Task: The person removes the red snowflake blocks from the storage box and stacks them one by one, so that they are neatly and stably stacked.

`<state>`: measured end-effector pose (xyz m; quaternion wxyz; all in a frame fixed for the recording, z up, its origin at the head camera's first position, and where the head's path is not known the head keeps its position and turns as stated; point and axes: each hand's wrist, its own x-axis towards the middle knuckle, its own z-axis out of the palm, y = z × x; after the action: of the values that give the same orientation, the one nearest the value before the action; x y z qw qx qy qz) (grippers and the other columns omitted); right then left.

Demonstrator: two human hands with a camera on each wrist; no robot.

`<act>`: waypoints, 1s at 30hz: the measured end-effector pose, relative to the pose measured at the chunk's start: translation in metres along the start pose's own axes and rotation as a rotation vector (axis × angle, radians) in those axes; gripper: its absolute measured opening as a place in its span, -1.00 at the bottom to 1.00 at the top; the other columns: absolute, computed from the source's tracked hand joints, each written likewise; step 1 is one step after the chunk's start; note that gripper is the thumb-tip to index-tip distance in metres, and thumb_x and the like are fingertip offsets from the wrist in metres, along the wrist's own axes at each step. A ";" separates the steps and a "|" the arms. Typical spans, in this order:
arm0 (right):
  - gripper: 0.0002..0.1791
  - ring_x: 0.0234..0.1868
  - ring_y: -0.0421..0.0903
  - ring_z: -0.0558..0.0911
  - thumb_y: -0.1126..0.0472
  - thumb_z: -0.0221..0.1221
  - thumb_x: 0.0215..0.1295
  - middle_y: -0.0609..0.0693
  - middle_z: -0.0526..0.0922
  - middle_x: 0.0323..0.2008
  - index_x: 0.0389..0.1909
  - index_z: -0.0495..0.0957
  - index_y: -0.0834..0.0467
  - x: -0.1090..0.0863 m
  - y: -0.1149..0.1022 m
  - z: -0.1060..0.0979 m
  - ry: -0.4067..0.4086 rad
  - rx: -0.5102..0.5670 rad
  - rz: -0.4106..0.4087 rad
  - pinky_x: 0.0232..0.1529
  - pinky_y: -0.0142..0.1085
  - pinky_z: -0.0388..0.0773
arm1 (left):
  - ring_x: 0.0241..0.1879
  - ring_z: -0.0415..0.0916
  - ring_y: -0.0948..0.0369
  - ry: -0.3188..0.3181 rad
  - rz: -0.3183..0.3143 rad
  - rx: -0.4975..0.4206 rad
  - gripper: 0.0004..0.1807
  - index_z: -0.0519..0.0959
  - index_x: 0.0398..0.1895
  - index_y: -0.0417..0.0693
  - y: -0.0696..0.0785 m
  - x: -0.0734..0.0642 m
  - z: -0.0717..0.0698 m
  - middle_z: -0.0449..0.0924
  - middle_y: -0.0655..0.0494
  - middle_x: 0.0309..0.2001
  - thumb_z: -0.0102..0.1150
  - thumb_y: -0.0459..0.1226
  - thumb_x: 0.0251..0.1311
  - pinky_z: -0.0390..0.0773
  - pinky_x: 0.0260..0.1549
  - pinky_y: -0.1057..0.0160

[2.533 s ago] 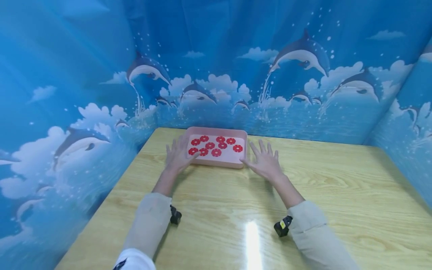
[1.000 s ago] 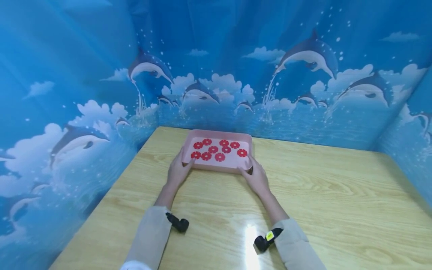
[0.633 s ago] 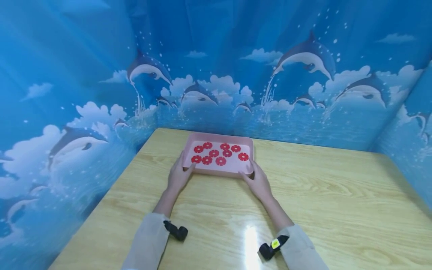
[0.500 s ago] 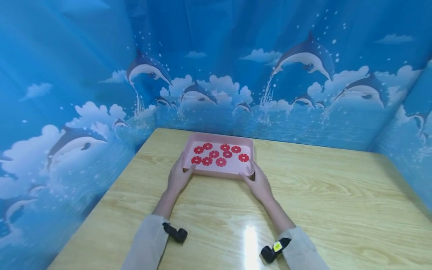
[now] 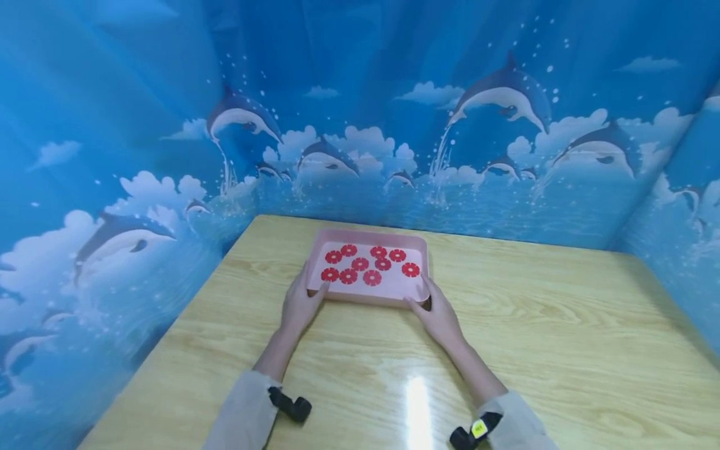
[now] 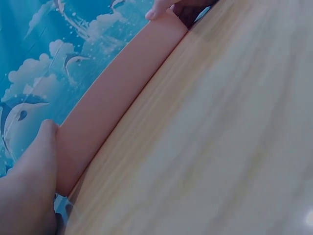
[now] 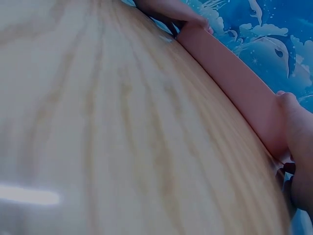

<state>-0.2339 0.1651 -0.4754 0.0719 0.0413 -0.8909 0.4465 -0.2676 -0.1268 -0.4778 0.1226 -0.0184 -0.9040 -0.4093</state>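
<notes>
A shallow pink tray (image 5: 368, 299) is on the table, with several red notched discs (image 5: 372, 277) lying flat inside it. My left hand (image 5: 299, 305) grips the tray's near left corner, thumb at the front wall. The near right corner is gripped by my right hand (image 5: 440, 314), its thumb also at the front wall. In the left wrist view the tray's front wall (image 6: 112, 93) runs between both hands. The right wrist view shows the same front wall (image 7: 234, 83) close to the wood. The fingers behind the tray's ends are mostly hidden.
A wood-grain table (image 5: 540, 350) extends to the right and in front of the tray. Blue dolphin-print curtains (image 5: 349, 75) stand along the back and both sides. A small black camera (image 5: 292, 407) is on each wrist.
Both hands, earlier spread open beside the tray, have come to grip its near corners. Since then the tray has moved toward me with the discs in it.
</notes>
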 end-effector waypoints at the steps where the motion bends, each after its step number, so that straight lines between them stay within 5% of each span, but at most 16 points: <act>1: -0.18 0.31 0.11 0.11 -0.13 0.11 0.22 0.14 0.11 0.34 0.39 0.05 0.13 -0.001 0.001 0.000 0.001 0.001 -0.004 0.26 -0.01 0.06 | 0.29 0.04 -0.03 0.004 0.006 0.001 -0.20 0.00 0.41 -0.12 0.001 -0.002 0.000 0.09 -0.11 0.34 0.06 0.00 0.21 0.07 0.23 0.02; 30: -0.16 0.31 0.18 0.09 -0.16 0.11 0.21 0.20 0.09 0.34 0.39 0.04 0.16 -0.043 0.015 -0.031 -0.002 -0.026 -0.005 0.24 0.09 0.02 | 0.27 0.11 0.00 0.034 0.058 0.023 -0.18 0.03 0.40 -0.14 0.023 -0.039 0.017 0.16 -0.10 0.31 0.12 -0.03 0.17 0.13 0.21 0.06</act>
<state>-0.1912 0.1994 -0.4757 0.0727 0.0431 -0.8965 0.4349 -0.2301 -0.0964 -0.4813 0.1500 -0.0364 -0.9055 -0.3952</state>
